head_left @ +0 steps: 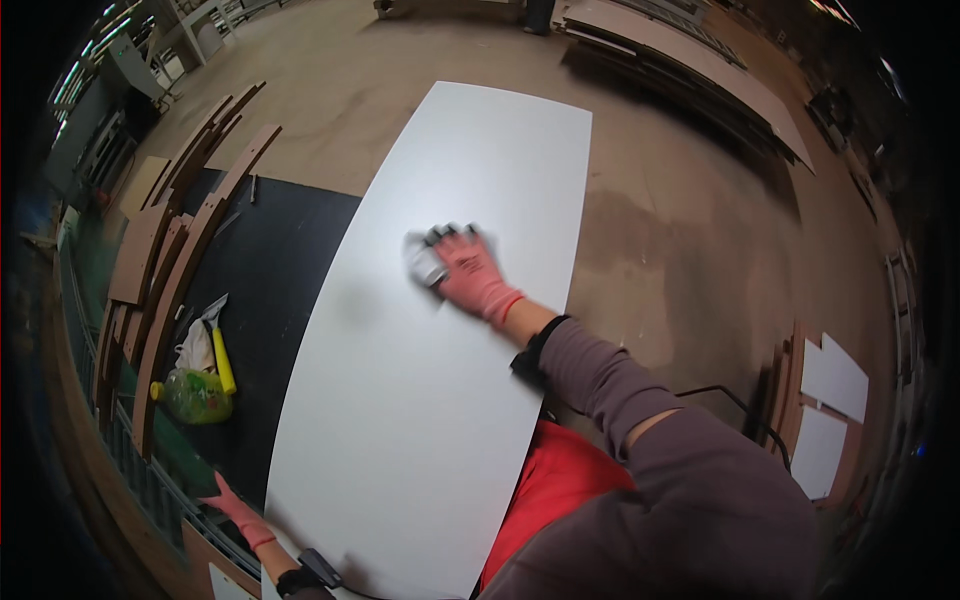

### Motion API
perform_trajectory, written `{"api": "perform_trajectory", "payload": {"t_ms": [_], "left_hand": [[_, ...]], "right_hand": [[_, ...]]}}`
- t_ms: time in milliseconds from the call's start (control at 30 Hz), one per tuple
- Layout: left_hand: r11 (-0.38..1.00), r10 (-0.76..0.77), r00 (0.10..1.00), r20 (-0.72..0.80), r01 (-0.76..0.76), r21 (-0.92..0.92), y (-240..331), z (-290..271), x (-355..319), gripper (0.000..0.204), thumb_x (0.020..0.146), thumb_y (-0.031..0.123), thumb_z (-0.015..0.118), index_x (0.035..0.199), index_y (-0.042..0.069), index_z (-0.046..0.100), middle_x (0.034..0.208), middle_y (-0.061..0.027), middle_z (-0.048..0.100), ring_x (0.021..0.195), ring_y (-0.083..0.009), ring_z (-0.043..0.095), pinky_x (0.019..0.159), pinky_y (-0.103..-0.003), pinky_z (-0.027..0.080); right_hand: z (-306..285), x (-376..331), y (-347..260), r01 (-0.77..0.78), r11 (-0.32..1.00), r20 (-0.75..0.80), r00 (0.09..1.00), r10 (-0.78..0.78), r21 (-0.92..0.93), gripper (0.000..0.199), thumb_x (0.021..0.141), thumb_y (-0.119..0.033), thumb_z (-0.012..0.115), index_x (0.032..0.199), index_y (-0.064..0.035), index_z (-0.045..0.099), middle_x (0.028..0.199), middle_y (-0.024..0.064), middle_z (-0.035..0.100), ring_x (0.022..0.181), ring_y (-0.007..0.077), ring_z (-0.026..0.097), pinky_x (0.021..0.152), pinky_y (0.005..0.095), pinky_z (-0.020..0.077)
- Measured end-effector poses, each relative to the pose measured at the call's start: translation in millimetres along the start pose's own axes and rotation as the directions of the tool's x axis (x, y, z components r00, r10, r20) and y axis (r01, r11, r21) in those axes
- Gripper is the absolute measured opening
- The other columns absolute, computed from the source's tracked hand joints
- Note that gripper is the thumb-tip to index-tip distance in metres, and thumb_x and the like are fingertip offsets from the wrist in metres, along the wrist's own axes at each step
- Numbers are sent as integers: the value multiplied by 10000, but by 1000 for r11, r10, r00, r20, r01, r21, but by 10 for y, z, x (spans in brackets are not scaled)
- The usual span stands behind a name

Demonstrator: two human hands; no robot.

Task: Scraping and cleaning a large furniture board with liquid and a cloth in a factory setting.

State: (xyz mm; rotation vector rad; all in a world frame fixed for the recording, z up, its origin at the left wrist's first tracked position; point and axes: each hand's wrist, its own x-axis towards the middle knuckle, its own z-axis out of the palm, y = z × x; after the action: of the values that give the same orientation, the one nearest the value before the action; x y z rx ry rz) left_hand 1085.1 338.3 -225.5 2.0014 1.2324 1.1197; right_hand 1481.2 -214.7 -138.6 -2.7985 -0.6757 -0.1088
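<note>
Far left: curved brown wooden strips [175,265] stacked along the edge of a black desk [275,265], leaning in a fan. Just right of their lower ends, a green plastic bottle [197,396] lies on its side, with a yellow-handled tool [222,358] and a crumpled white bag [197,345] touching or just beside it.

Lower left: left hand [232,505], pink glove, fingers spread and loose, resting at the near left edge of the white panel [440,400]. It grips nothing; whether it presses on the panel edge or on the desk, cannot tell.

Centre: the white panel, long and flat, lies across the black desk and runs from the lower edge of the view away toward the concrete floor [680,240], its far end overhanging the desk.

Centre, upper: right hand [468,272], pink glove with dark fingertips, palm down on the panel surface, closed over a small grey-white pad or cloth [424,264]; blurred, exact kind not readable.

Right: stacked flat boards [690,60] on the floor at top; two small white panels [830,400] at far right, well apart from the hands.
</note>
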Motion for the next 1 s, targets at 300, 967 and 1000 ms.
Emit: {"api": "perform_trajectory", "payload": {"t_ms": [300,967,1000], "left_hand": [[938,143,985,-92,-105,330,521,488,699,570,916,77,507,1419,7,247,1390,-92,401,1210,-187,444,1068,-357,342],[998,58,966,252,-51,-34,2867,987,-62,454,874,88,576,1283,-45,431,1250,-133,503,1106,-216,505,967,-336,403],[994,106,928,358,-107,-17,2977,945,-98,493,825,66,615,1274,-37,437,1224,-132,520,1083,-219,514,962,-342,400]], "right_hand": [[-212,1088,2594,-389,913,-140,918,372,-123,542,881,-395,426,1337,-103,439,1423,103,388,1349,257,294,1124,454,133],[-387,572,1744,-12,991,-3,1000,12,-134,554,836,-335,488,1313,-56,445,1357,142,444,1329,281,318,1127,459,126],[-353,413,1578,33,995,2,999,-33,-93,570,849,-367,475,1329,-63,431,1386,132,422,1349,274,296,1133,459,97]]}}
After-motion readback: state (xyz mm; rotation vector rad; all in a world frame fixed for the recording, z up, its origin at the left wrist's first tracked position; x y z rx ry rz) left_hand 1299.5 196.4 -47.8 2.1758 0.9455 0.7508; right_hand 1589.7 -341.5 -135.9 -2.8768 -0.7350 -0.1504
